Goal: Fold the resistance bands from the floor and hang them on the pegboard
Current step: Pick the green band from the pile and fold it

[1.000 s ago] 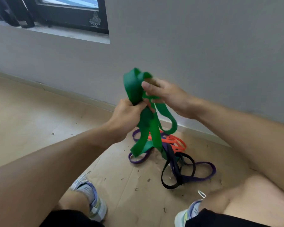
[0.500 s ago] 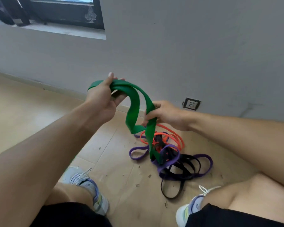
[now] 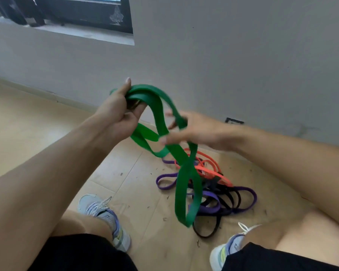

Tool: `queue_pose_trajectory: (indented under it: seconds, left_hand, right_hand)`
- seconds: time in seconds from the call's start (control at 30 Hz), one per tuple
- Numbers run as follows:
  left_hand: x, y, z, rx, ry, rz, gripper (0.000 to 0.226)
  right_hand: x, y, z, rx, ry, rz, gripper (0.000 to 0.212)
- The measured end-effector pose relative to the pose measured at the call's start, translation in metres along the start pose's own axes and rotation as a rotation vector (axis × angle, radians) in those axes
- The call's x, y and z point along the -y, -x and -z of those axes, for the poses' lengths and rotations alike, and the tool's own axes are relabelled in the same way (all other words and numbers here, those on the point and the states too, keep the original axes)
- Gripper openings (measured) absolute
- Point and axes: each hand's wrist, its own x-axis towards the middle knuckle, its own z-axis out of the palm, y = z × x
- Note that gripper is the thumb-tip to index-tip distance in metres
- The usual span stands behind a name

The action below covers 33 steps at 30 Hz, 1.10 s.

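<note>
A wide green resistance band (image 3: 187, 184) hangs in loops in front of me. My left hand (image 3: 119, 116) is closed around its upper folds, thumb up. My right hand (image 3: 200, 130) is blurred, fingers spread, with one strand of the green band draped over them and its long lower loop dangling below. On the floor beneath lies a tangled pile: an orange band (image 3: 209, 170), a purple band (image 3: 245, 198) and a black band (image 3: 207, 229). No pegboard is in view.
I crouch on a tan floor (image 3: 37, 122) scattered with small debris, my shoes (image 3: 104, 216) either side of the pile. A grey wall (image 3: 223, 55) stands close behind it, with a wall socket (image 3: 234, 121) and a dark window (image 3: 82, 12) at top left.
The green band's lower end has lifted clear of the floor pile. My right hand rose and opened its fingers under a strand; my left hand keeps its hold at the top.
</note>
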Motion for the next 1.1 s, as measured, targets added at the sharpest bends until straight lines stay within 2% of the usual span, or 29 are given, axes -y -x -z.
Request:
queue_pose_trajectory:
  seconds: [0.07, 0.1, 0.13, 0.2, 0.23, 0.27, 0.37, 0.43, 0.5, 0.53, 0.6, 0.63, 0.7, 0.73, 0.8, 0.83, 0.97, 1.1]
  left_hand:
    - [0.009, 0.001, -0.002, 0.024, -0.088, 0.048, 0.025]
    - [0.013, 0.001, -0.001, 0.03, -0.122, 0.077, 0.025]
    - [0.016, -0.001, -0.001, 0.032, -0.133, 0.114, 0.025]
    - [0.016, -0.003, 0.004, 0.041, -0.172, 0.186, 0.026]
    - [0.013, -0.003, 0.008, 0.059, -0.238, 0.221, 0.032]
    - [0.01, -0.004, 0.016, 0.077, -0.372, 0.255, 0.044]
    - [0.001, -0.004, 0.041, 0.048, -1.188, 0.23, 0.076]
    - [-0.004, -0.007, 0.053, 0.024, -1.51, 0.073, 0.066]
    - [-0.007, -0.015, 0.058, 0.094, -1.546, -0.109, 0.033]
    - [-0.008, -0.016, 0.057, 0.175, -1.549, -0.163, 0.03]
    - [-0.005, -0.016, 0.053, 0.423, -1.58, -0.183, 0.063]
    - [-0.001, -0.014, 0.051, 0.538, -1.572, -0.173, 0.071]
    - [0.007, -0.011, 0.05, 0.713, -1.496, -0.124, 0.066]
    - [0.01, -0.01, 0.05, 0.751, -1.44, -0.075, 0.062]
    - [0.011, -0.007, 0.048, 0.775, -1.341, 0.031, 0.058]
    - [0.012, -0.007, 0.048, 0.762, -1.343, 0.022, 0.058]
    - [0.021, -0.005, 0.039, 0.586, -1.45, -0.234, 0.043]
    - [0.021, -0.001, 0.032, 0.564, -1.4, -0.3, 0.04]
  right_hand:
    - [-0.018, -0.005, -0.014, 0.042, 0.01, -0.101, 0.037]
    - [-0.025, -0.009, -0.02, 0.006, -0.007, -0.109, 0.023]
    - [-0.031, -0.015, -0.022, -0.045, 0.012, -0.105, 0.019]
    - [-0.036, -0.024, -0.022, -0.165, 0.101, -0.103, 0.03]
    - [-0.036, -0.025, -0.021, -0.217, 0.12, -0.095, 0.028]
    - [-0.036, -0.026, -0.02, -0.26, 0.137, -0.075, 0.026]
    - [-0.028, -0.018, -0.011, -0.374, 0.204, 0.012, 0.026]
    - [-0.023, -0.013, -0.006, -0.387, 0.2, 0.112, 0.025]
    - [-0.022, -0.011, -0.005, -0.327, 0.216, 0.185, 0.026]
    - [-0.023, -0.01, -0.007, -0.296, 0.222, 0.208, 0.028]
    - [-0.022, -0.01, -0.008, -0.278, 0.211, 0.25, 0.032]
    - [-0.019, -0.009, -0.008, -0.28, 0.197, 0.272, 0.033]
    - [-0.015, -0.007, -0.005, -0.309, 0.168, 0.303, 0.035]
    - [-0.014, -0.007, -0.002, -0.336, 0.151, 0.307, 0.035]
    - [-0.015, -0.005, 0.005, -0.375, 0.117, 0.303, 0.034]
    - [-0.016, -0.004, 0.007, -0.387, 0.104, 0.3, 0.035]
    - [-0.022, 0.0, 0.013, -0.432, -0.013, 0.299, 0.044]
    - [-0.019, 0.0, 0.015, -0.518, -0.209, 0.363, 0.045]
